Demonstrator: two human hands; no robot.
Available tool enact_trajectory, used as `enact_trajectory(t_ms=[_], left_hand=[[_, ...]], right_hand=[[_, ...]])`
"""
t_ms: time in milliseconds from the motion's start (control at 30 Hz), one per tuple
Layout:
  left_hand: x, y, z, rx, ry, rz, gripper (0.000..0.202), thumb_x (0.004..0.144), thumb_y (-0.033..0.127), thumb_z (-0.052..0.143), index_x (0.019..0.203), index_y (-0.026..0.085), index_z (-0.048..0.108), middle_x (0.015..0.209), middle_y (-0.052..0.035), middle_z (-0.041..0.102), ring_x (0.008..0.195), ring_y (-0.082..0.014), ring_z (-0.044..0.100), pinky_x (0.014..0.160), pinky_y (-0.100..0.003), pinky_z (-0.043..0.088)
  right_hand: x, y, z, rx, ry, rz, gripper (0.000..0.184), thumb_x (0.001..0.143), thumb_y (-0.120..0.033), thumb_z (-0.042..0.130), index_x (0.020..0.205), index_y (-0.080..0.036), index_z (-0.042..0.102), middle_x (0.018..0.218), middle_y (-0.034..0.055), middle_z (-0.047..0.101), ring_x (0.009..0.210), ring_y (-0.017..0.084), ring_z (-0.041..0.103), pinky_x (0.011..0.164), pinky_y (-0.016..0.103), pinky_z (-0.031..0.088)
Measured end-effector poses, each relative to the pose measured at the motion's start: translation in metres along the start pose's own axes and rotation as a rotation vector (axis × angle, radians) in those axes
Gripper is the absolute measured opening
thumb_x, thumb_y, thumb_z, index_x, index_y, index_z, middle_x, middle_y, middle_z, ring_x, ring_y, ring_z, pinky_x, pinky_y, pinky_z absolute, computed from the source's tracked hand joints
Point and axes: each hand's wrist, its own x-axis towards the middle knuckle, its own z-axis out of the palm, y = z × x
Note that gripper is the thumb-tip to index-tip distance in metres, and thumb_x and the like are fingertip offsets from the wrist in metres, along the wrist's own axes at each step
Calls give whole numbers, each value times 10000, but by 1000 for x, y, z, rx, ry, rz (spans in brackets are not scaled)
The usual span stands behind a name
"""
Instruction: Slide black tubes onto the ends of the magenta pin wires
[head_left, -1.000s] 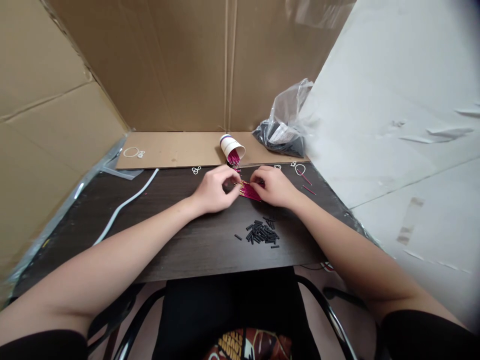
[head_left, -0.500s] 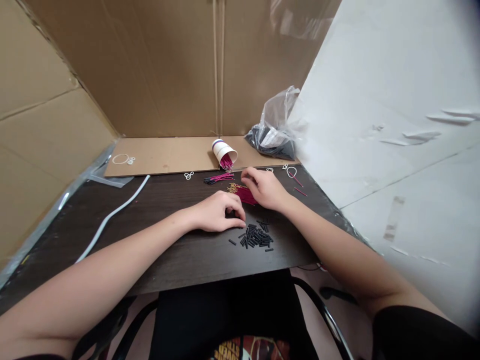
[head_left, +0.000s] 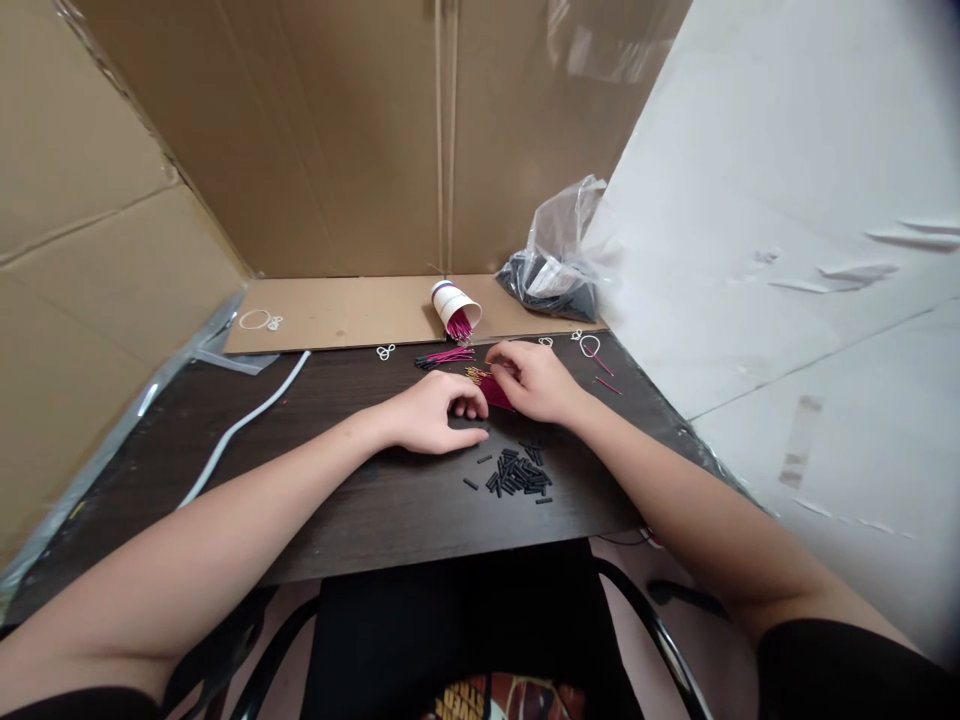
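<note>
Our left hand point(head_left: 435, 413) is open, its thumb apart from its curled fingers, low over the dark brown wooden table point(head_left: 360, 510). Our right hand point(head_left: 536, 382) bends over the bunch of thin dark-pink sticks with gold tips point(head_left: 496, 395), and we cannot tell if it pinches one. That bunch lies flat on the table, between our two hands, and the right hand hides part of it.

On our side of the hands sits a small heap of short black tubes point(head_left: 520, 474). A few lie loose by its edge. Dark wood shows between the heap and the table's near edge. A wide stretch of wood also runs from the left hand to the bendy pale blue tube point(head_left: 232, 432), so there is room that way.

Behind the hands, things are tighter. Some pink sticks with black ends point(head_left: 450, 355) lie just in front of the flat tan cardboard strip point(head_left: 337, 315). A white paper cup with a purple band point(head_left: 448, 297) lies tipped near that strip's front edge, with more pink sticks inside.
</note>
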Motion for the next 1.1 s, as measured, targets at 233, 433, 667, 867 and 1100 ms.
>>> enact_trajectory(t_ms=[233, 433, 667, 867, 1100], left_hand=[[0, 2, -2, 57, -61, 33, 97, 895, 284, 801, 886, 195, 764, 911, -62, 732, 840, -206, 635, 789, -363, 535], [2, -2, -2, 38, -64, 8, 101, 953, 265, 757, 892, 191, 788, 918, -71, 751, 807, -200, 643, 736, -349, 510], [2, -1, 1, 40, -65, 10, 110, 988, 226, 705, 898, 193, 759, 939, -62, 756, 830, -206, 659, 784, -359, 517], [7, -12, 3, -273, 186, -162, 94, 993, 263, 718, 972, 174, 742, 852, -50, 773, 733, -168, 671, 726, -331, 550], [15, -38, -4, -458, 447, -282, 210, 928, 283, 831, 1083, 141, 838, 929, -116, 828, 727, -164, 706, 762, -369, 634]], right_hand=[[1, 4, 2, 10, 37, -43, 152, 1048, -176, 595, 1010, -177, 743, 966, 96, 760, 848, 220, 674, 824, 364, 511], [2, 2, 2, -6, -9, -5, 173, 1034, -173, 605, 931, -175, 743, 877, 83, 738, 788, 214, 651, 796, 368, 508], [1, 4, 2, 1, 72, -45, 230, 1080, -174, 552, 1047, -181, 779, 1019, 122, 727, 935, 253, 689, 877, 411, 550], [2, 3, 0, 48, 161, -42, 160, 1073, -221, 620, 1062, -197, 778, 969, 92, 730, 866, 233, 670, 821, 394, 532], [3, -3, -4, 85, 173, 55, 144, 1037, -304, 732, 924, -214, 740, 847, 47, 749, 730, 199, 617, 752, 359, 487]])
